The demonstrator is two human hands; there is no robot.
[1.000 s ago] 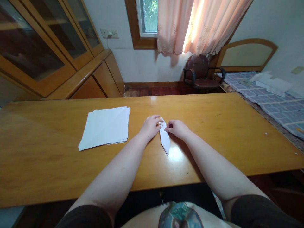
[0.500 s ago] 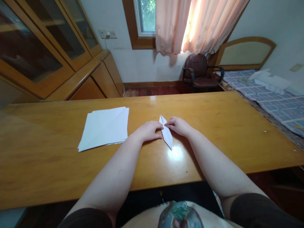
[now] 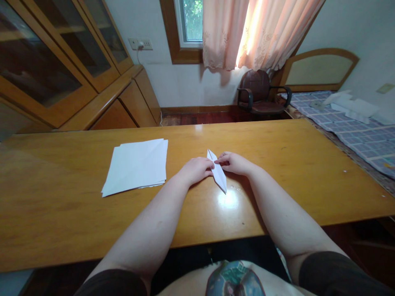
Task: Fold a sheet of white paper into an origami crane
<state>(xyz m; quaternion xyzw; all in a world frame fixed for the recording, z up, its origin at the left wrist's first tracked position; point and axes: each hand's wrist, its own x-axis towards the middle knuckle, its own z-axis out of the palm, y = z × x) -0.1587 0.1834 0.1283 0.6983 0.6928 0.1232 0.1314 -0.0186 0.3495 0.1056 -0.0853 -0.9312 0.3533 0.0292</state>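
A narrow piece of folded white paper (image 3: pixel 219 178), pointed at both ends, lies slantwise on the wooden table between my hands. My left hand (image 3: pixel 200 169) grips its left edge near the middle, thumb and fingers closed on it. From the other side, my right hand (image 3: pixel 232 163) pinches the paper's right edge a little above the middle. A slit or crease runs along the far tip. The fingertips cover the paper's middle in part.
A stack of white paper sheets (image 3: pixel 135 167) lies on the table (image 3: pixel 61 222) to the left. Beyond the table stand a glass-doored cabinet (image 3: pixel 77 82), a brown armchair (image 3: pixel 259 92) and a bed (image 3: pixel 358 119) with a checked cover.
The folded paper's near tip has swung slightly to the right. My left hand has shifted a little to the right with it, and its thumb has drawn closer to the fingers.
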